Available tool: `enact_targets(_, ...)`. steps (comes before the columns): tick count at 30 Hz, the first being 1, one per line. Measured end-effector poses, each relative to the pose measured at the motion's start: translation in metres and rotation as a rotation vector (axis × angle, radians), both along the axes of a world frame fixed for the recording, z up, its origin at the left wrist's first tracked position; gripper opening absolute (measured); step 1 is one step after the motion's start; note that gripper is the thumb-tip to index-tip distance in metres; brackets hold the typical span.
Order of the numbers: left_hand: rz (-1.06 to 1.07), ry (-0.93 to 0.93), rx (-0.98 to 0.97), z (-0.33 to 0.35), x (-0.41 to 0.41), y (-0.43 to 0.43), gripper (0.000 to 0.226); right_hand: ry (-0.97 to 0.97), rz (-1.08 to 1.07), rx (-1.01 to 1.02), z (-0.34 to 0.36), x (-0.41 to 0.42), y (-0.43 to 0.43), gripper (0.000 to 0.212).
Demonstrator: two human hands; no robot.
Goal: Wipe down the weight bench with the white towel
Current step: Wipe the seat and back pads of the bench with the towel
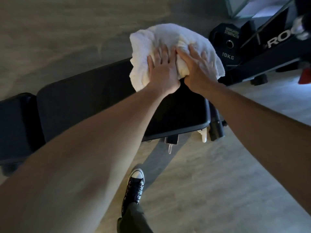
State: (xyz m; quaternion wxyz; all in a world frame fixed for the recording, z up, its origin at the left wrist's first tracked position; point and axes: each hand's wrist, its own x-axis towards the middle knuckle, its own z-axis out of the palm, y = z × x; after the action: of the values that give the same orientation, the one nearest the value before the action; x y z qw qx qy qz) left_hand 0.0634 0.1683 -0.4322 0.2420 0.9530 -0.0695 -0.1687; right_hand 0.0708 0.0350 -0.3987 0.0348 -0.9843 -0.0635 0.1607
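A black padded weight bench (87, 91) runs from the left edge toward the upper right. A bunched white towel (168, 36) lies on its far right end. My left hand (161, 71) presses flat on the towel's left part, fingers spread. Right beside it, my right hand (196, 69) bears down on the towel's right part, with a fold of cloth bunched under the palm. Both arms reach forward across the pad. The bench surface under the towel is hidden.
A black 10 kg weight plate (227, 46) and a dark rack frame (272, 52) stand just beyond the bench's right end. A white spray bottle (204, 136) and a small device with a cord (171, 140) lie under the bench edge. My sneaker (134, 187) stands on the pale floor.
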Motion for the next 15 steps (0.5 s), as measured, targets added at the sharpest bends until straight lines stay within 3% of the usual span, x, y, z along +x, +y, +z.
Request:
enact_targets(5, 0.011, -0.051, 0.064, -0.001, -0.01, -0.011, 0.104, 0.017, -0.029, 0.016, -0.002, -0.004, -0.003, 0.093)
enact_targets(13, -0.097, -0.202, -0.031, -0.023, -0.134, 0.001, 0.102, -0.167, -0.148, 0.034, -0.021, -0.158, 0.003, 0.106)
enact_targets(15, -0.048, -0.218, -0.041, -0.031, -0.162, 0.012, 0.089, -0.207, -0.112, -0.002, -0.029, -0.182, 0.017, 0.105)
